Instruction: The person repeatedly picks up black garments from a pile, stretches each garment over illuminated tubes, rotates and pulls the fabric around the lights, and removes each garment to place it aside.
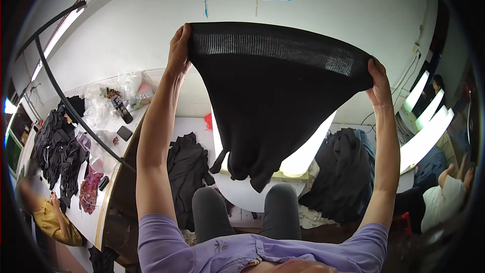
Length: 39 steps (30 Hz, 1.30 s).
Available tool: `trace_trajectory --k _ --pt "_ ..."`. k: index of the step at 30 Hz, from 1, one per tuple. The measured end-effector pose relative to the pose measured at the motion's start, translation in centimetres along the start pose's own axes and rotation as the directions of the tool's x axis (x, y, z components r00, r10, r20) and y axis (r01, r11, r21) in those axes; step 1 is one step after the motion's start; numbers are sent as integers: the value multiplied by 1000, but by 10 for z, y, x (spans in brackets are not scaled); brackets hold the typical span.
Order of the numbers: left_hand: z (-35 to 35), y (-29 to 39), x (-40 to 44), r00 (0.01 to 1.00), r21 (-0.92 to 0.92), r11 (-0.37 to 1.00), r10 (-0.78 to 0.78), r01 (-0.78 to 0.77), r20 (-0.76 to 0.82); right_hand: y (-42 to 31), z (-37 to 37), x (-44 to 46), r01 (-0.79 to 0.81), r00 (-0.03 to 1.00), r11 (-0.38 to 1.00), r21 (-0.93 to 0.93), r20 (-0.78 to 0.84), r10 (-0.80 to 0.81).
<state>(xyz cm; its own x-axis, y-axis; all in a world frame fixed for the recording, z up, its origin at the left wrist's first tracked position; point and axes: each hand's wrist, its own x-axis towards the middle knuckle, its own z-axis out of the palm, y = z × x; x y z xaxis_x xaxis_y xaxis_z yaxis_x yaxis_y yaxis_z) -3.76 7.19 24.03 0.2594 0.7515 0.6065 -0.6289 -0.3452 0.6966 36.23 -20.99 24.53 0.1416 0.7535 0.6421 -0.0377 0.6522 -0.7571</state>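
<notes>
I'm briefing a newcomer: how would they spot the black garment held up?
Face the white wall ahead. Before it, the left hand and right hand stretch the black garment by its wide, partly shiny top band. Unlike the dark fabric heaps lying lower on either side, it hangs spread in the air.

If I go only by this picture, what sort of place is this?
Likely a garment workshop: the left hand and right hand stretch a black garment before a bright lamp, and dark cloth piles lie on either side.
</notes>
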Motion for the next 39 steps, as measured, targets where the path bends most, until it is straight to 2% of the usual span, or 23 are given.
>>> trace_trajectory --k 3,5,7,11,13,14,17,18,21,23,25,26,27,28,29,30,31,32,34,35,36,39 --pt "-5 -20 2 998 228 973 -12 26 -62 17 -9 12 -93 979 987 -131 -191 67" --pt "-11 -31 3 998 367 930 7 16 -63 36 -17 21 -89 955 906 -415 -295 -41" --pt "-9 -38 3 996 480 877 35 9 -84 54 -37 29 -106 932 729 -677 -324 -165" --pt "-4 -50 12 987 575 818 112 -25 -117 54 -33 37 -195 889 656 -729 -414 -196" --pt "-4 -55 20 977 618 784 172 -57 -128 61 -44 46 -192 883 665 -722 -423 -204" --pt "-6 -57 27 968 688 724 206 -51 -146 61 -46 48 -204 876 666 -717 -438 -203" --pt "-1 -58 39 972 710 704 144 31 -185 70 -59 55 -280 855 727 -627 -508 -108" --pt "-1 -60 44 975 642 765 97 54 -198 74 -60 55 -305 844 767 -565 -533 -57" --pt "-8 -71 57 955 429 868 -149 251 -257 96 -70 54 -355 833 828 -435 -550 68" --pt "-31 -92 60 940 456 825 -254 333 -227 113 -76 46 -376 828 853 -361 -545 134" --pt "-45 -106 47 914 495 770 -363 403 -179 125 -82 34 -452 814 822 -348 -537 220" --pt "-65 -129 45 937 600 731 -336 324 -97 133 -81 27 -474 805 808 -349 -543 238" --pt "-62 -134 28 892 407 795 -427 450 -151 141 -82 19 -496 796 795 -350 -549 255" --pt "-72 -151 15 888 403 794 -439 455 -138 150 -85 8 -527 787 782 -332 -538 302" --pt "-91 -175 2 814 368 727 -534 579 -227 161 -89 -4 -557 776 768 -315 -527 347" --pt "-117 -205 -13 800 263 756 -560 600 -215 172 -93 -18 -582 751 778 -239 -525 400" --pt "-132 -223 -34 784 316 717 -568 621 -252 188 -99 -34 -599 736 773 -208 -522 431" --pt "-137 -233 -57 788 236 755 -555 612 -268 204 -105 -50 -617 721 767 -176 -518 460" --pt "-154 -254 -98 792 439 660 -526 609 -308 239 -118 -82 -642 689 752 -147 -541 483" --pt "-181 -275 -110 748 531 554 -604 641 -273 254 -122 -97 -653 661 750 -103 -562 498" --pt "-287 -390 -120 866 490 743 -244 456 -436 267 -125 -111 -662 631 748 -57 -581 514" --pt "-211 -317 -151 641 118 676 -609 728 -467 302 -133 -145 -679 530 729 83 -631 566"
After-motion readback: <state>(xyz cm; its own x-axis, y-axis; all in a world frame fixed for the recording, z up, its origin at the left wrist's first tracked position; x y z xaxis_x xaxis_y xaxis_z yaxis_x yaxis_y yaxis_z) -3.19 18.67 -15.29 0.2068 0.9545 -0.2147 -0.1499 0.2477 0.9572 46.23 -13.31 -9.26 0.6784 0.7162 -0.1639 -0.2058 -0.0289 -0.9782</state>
